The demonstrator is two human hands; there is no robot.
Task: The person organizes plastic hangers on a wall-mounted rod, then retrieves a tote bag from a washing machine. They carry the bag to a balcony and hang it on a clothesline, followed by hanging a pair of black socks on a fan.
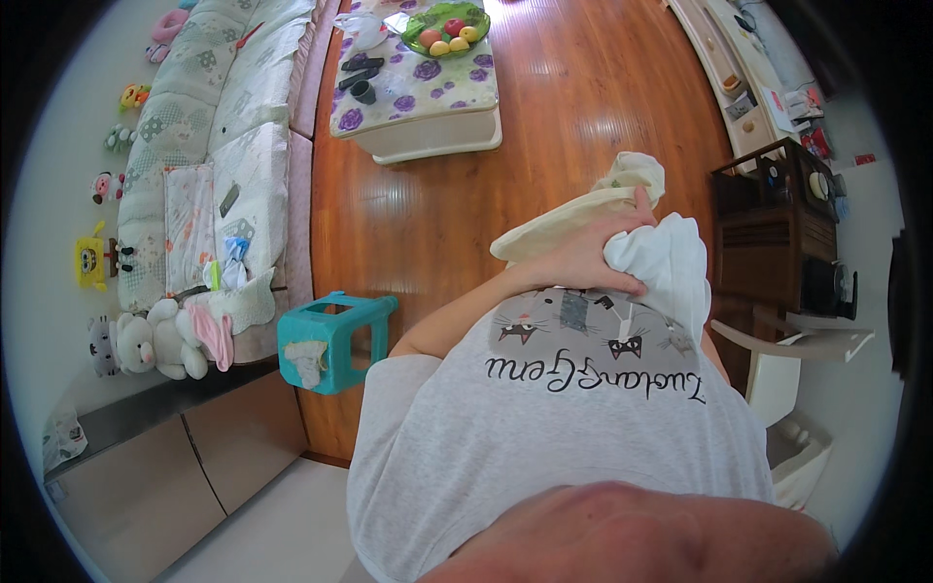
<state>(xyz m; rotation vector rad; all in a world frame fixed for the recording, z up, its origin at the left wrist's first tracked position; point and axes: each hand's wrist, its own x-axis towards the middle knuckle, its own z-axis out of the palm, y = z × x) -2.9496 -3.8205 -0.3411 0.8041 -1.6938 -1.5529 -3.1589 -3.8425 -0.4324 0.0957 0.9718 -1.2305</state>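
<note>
My left hand (594, 248) reaches across my front, its fingers against a cream-coloured cloth (561, 218), possibly a garment, with a small green mark. Bunched white cloth (663, 259) sits between the thumb and fingers of that hand. Whether the cream and white pieces are one item, I cannot tell. My right hand is out of sight; only a sliver of the right arm (716, 357) shows beside my printed grey T-shirt (568, 437).
A turquoise plastic stool (335, 342) stands at left near a quilt-covered sofa (251, 175) with plush toys. Ahead, a low table (437, 80) bears a green fruit bowl (415, 40). A dark wooden cabinet (758, 248) and a white chair (776, 379) stand at right.
</note>
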